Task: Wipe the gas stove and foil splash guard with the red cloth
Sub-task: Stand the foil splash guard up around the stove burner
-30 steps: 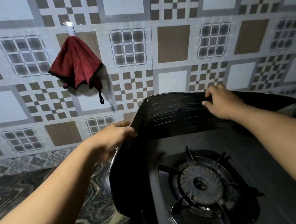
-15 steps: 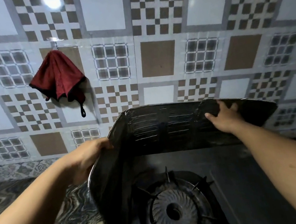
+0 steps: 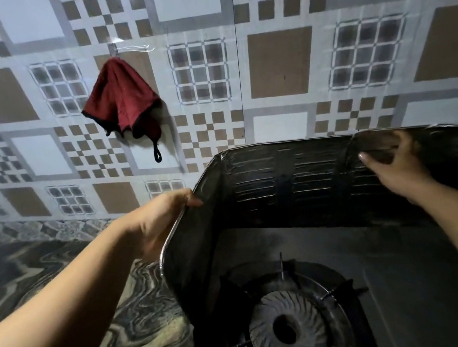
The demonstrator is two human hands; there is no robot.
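The dark foil splash guard (image 3: 286,182) stands bent around the back and left side of the black gas stove (image 3: 418,278). My left hand (image 3: 157,223) grips the guard's left panel at its top edge. My right hand (image 3: 395,168) rests with spread fingers against the inside of the back panel, near its top. The stove's round burner (image 3: 286,327) sits under its pan support below the hands. The red cloth (image 3: 123,100) hangs from a hook on the tiled wall, up and left of the guard, out of both hands.
A patterned tile wall (image 3: 279,66) rises right behind the guard. A marbled stone counter (image 3: 69,288) stretches to the left of the stove, under my left forearm.
The view has tilted and shifted, so the stove sits lower right. My right hand slid from the guard's top edge down onto the inner face. My left hand keeps its grip.
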